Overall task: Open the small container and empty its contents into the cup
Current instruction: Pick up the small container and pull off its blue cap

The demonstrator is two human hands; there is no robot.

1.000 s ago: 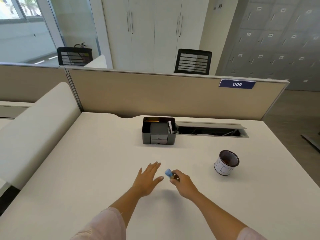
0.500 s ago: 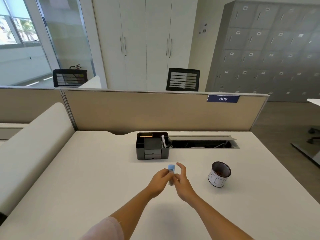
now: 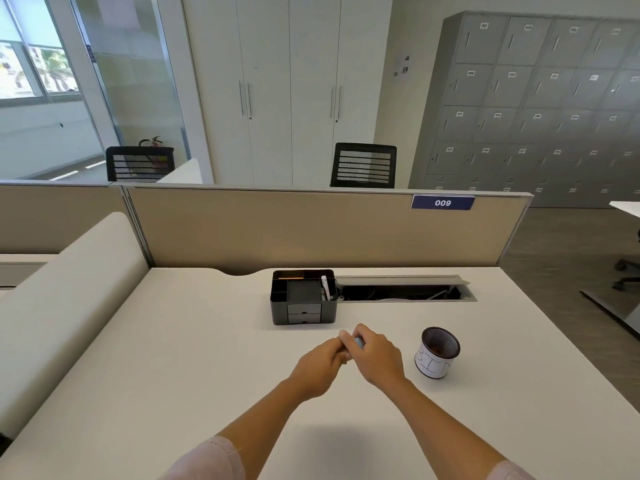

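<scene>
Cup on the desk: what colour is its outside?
White with dark hand-drawn marks, dark rim; cup, head view.

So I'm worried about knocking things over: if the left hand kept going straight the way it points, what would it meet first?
The left hand points up-right and already meets the right hand around the small container. Beyond them, probably bare table; depth is unclear.

Partition sign: on the blue plate [image 3: 442, 202] fixed to the top edge of the divider panel ahead of you, you can read "009" in white.
Cup: the white band round your cup [image 3: 437, 353] carries dark hand-drawn marks, too unclear to read.
Lockers: each grey locker door [image 3: 528, 38] bears a small tag, too small to read.
</scene>
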